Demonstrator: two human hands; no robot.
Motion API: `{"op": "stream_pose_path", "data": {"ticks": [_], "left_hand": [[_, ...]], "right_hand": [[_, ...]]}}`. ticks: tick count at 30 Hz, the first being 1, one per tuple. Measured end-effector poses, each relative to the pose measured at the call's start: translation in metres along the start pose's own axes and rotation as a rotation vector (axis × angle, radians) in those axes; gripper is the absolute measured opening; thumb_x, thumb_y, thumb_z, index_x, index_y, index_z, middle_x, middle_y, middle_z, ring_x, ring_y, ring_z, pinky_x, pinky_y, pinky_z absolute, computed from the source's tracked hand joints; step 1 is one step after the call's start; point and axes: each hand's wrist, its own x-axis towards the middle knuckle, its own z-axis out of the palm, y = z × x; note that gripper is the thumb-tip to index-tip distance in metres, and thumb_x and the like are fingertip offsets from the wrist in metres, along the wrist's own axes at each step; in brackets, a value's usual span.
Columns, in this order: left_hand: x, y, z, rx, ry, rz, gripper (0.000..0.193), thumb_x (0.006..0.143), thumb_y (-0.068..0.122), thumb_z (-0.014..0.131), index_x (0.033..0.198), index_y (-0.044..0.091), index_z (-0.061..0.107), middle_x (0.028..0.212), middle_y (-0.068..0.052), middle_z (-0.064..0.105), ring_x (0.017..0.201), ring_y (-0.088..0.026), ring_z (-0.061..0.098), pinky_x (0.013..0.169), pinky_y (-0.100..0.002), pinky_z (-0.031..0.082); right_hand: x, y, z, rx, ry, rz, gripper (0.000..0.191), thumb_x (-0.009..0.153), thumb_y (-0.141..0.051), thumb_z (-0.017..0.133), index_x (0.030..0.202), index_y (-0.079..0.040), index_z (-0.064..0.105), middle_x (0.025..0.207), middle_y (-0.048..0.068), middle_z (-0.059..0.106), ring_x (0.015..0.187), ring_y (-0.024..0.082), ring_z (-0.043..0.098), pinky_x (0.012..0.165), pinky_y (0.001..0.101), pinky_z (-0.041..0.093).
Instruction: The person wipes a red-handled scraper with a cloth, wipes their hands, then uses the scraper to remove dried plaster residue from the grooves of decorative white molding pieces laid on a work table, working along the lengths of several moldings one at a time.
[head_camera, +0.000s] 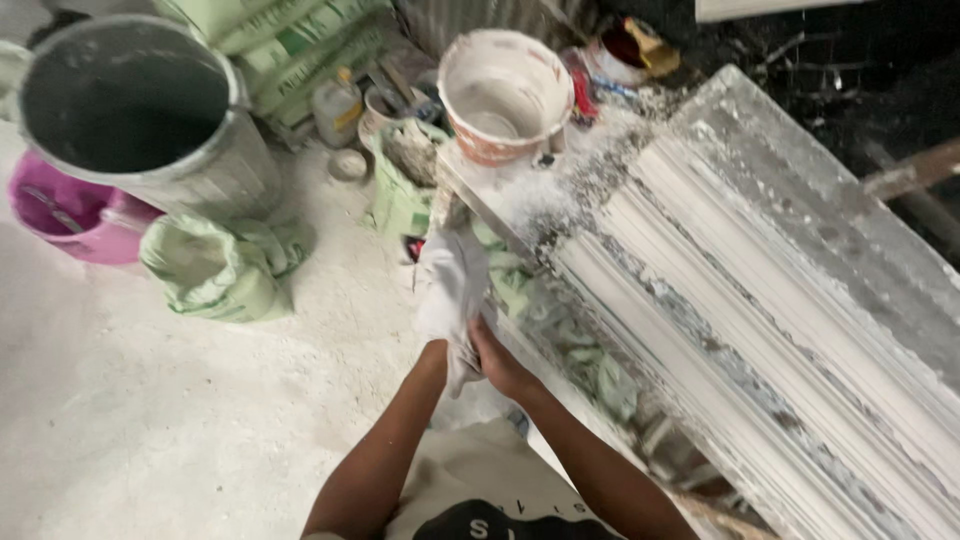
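A white, plaster-dusted glove or cloth (450, 285) covers my left hand (437, 352); only the wrist shows below it, and the fingers are hidden. My right hand (497, 362) pinches the lower edge of this white covering at the left wrist. Both hands are held beside the near edge of a long white moulded plaster cornice (760, 330), which lies on a workbench and runs from upper left to lower right.
A plaster-stained bucket (505, 90) stands at the cornice's far end. On the dusty white floor are a large grey drum (130, 105), a pink basin (70, 220), a pale green sack (220, 265) and another green sack (400, 190). Small containers and jars (338, 108) crowd the back.
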Motion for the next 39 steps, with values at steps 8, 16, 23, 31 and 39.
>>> {"op": "stream_pose_path", "data": {"ticks": [8, 16, 23, 31, 39], "left_hand": [[-0.038, 0.057, -0.02, 0.729, -0.06, -0.347, 0.048, 0.089, 0.007, 0.052, 0.137, -0.001, 0.055, 0.13, -0.018, 0.06, 0.11, -0.033, 0.063, 0.092, -0.046, 0.055], [-0.055, 0.041, 0.016, 0.927, -0.233, -0.351, 0.047, 0.09, 0.008, 0.053, 0.136, -0.002, 0.056, 0.128, -0.019, 0.061, 0.11, -0.034, 0.063, 0.091, -0.046, 0.055], [-0.058, 0.039, 0.039, 1.104, -0.4, -0.397, 0.045, 0.091, 0.009, 0.054, 0.135, -0.002, 0.056, 0.126, -0.019, 0.062, 0.109, -0.034, 0.063, 0.091, -0.046, 0.055], [-0.078, -0.024, 0.062, 1.041, -0.619, -0.442, 0.044, 0.093, 0.01, 0.055, 0.134, -0.002, 0.056, 0.124, -0.02, 0.062, 0.108, -0.035, 0.064, 0.091, -0.047, 0.055], [-0.076, -0.022, 0.055, 1.136, -0.618, -0.43, 0.042, 0.094, 0.011, 0.056, 0.134, -0.003, 0.056, 0.122, -0.021, 0.063, 0.108, -0.036, 0.064, 0.091, -0.047, 0.054]], "right_hand": [[-0.047, -0.042, -0.043, -0.184, -0.031, 0.094, 0.056, 0.111, -0.038, 0.05, 0.135, 0.011, 0.062, 0.111, 0.027, 0.069, 0.104, 0.037, 0.068, 0.103, 0.0463, 0.057], [-0.024, -0.016, -0.081, -0.464, 0.125, 0.08, 0.032, 0.099, -0.023, 0.062, 0.113, 0.006, 0.064, 0.109, 0.025, 0.067, 0.098, 0.034, 0.068, 0.094, 0.054, 0.058], [-0.025, -0.005, -0.044, -0.834, -0.127, 0.054, 0.035, 0.098, -0.028, 0.06, 0.118, 0.0, 0.064, 0.116, 0.022, 0.066, 0.104, 0.033, 0.067, 0.1, 0.0539, 0.056], [-0.057, -0.008, -0.025, -0.562, -0.105, -0.035, 0.046, 0.094, -0.037, 0.064, 0.126, -0.004, 0.06, 0.128, 0.02, 0.061, 0.116, 0.034, 0.061, 0.106, 0.0544, 0.05], [-0.066, 0.021, -0.017, -0.599, -0.101, -0.026, 0.059, 0.09, -0.045, 0.068, 0.135, -0.008, 0.056, 0.14, 0.018, 0.056, 0.127, 0.034, 0.055, 0.112, 0.0548, 0.044]]}}
